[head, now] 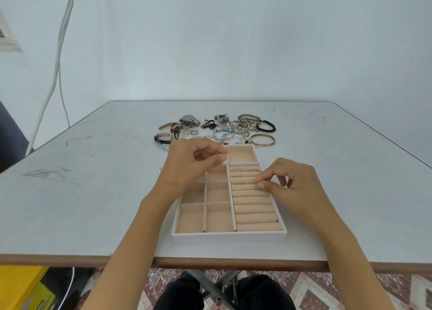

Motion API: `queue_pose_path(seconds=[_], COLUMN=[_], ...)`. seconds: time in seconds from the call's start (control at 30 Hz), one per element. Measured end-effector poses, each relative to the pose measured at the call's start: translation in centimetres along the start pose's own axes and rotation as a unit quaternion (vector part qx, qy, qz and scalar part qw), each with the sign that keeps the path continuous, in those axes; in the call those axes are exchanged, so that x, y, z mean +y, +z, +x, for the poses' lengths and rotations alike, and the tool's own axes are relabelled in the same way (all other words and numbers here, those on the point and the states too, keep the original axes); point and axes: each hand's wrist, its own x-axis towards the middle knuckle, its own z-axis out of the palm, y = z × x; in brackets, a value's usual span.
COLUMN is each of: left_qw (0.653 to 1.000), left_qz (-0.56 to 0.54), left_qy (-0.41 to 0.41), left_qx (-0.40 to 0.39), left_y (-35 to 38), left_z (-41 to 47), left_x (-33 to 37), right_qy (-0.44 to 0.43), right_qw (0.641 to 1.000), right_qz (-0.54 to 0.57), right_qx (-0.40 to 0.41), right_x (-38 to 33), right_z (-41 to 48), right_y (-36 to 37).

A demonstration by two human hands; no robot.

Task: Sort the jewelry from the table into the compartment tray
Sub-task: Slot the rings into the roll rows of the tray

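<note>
Jewelry (219,127) lay in a loose heap on the table (93,169), just beyond the far edge of the compartment tray (229,236), spread from side to side rather than front to back. Watches (163,138) sat at its left end. A gold bangle (263,139) and a black bead bracelet (267,125) sat at its right. The tray ran lengthwise away from the person, with square cells on its left, ring rolls (253,207) down its right and one wide cell across the far end.

Both hands were over the tray, short of the heap. The left hand (187,167) pinched a thin hoop (227,159) between thumb and forefinger, and the hoop hung over the wide far cell. The right hand (287,183) had thumb and forefinger closed together at the upper rolls, the other fingers lifted. Whether a small ring sat in that pinch could not be told. Faint rings (236,169) already showed in the farthest rolls.

The heap lay straight ahead of both hands, across the wide cell. The left hand was the nearer one, already close to the far rim, and best placed for the watch end. The right hand sat further back, in line with the bangle end. The hoop probably needed only a short lowering to land in the cell beneath it
</note>
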Motion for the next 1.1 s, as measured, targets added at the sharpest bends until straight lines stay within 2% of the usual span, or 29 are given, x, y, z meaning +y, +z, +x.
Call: queue_pose_path(seconds=[0.63,0.77,1.1], left_qw=[1.0,1.0,1.0], left_qz=[0.001,-0.001,0.006], left_qy=[-0.007,-0.005,0.0], left_qx=[-0.01,-0.014,-0.019], left_y=[0.0,0.04,-0.01], left_z=[0.01,0.01,0.03], left_x=[-0.1,-0.01,-0.09], right_qy=[-0.099,-0.085,-0.041], right_qw=[0.99,0.99,0.999], right_qz=[-0.097,-0.112,-0.008], right_qx=[0.02,0.008,-0.006], right_x=[0.82,0.68,0.68], right_z=[-0.17,-0.32,-0.4], right_y=[0.28,0.35,0.07])
